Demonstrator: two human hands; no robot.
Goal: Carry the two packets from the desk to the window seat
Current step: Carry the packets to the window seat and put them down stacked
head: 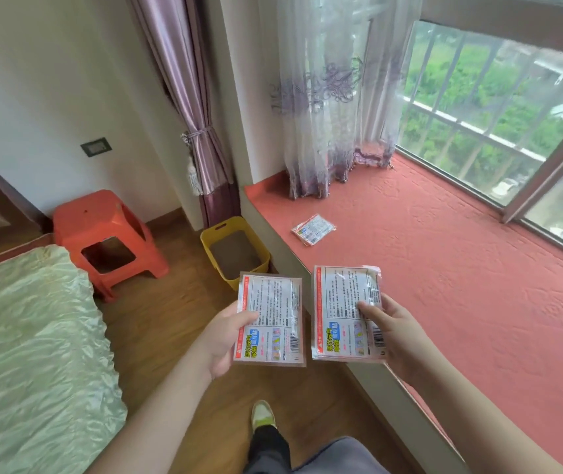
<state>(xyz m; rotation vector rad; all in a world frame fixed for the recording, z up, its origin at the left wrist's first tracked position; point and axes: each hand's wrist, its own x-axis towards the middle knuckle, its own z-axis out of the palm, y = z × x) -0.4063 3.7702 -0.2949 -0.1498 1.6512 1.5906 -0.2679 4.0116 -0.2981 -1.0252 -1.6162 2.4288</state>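
Head view, taken facing the window seat (444, 268), the reference landmark.

Edges and clearance: the seat's front edge runs diagonally from the curtain corner toward the lower right. Wood floor (170, 319) lies open along that edge. The seat's red surface is bare apart from 1 small packet (313, 229) near the front edge, toward the curtain end.

Count: 3 packets visible in all, 2 held and 1 lying on the seat. Left hand (220, 340) grips the left packet (271, 319) by its left edge, thumb on top, held over the floor just short of the seat's front edge. Right hand (389, 336) grips the right packet (346, 313) by its right edge, thumb on top, held above the seat's front edge. The 2 held packets sit side by side, not touching.

Also beside the seat: 1 yellow bin (235, 248) against its near corner, 1 orange stool (109, 237) farther left, 1 bed (30, 354) beyond that.

Materials: packets flat, rectangular, glossy, printed. Seat cover embossed and textured. Bin and stool plastic. Bed cover shiny and wrinkled.
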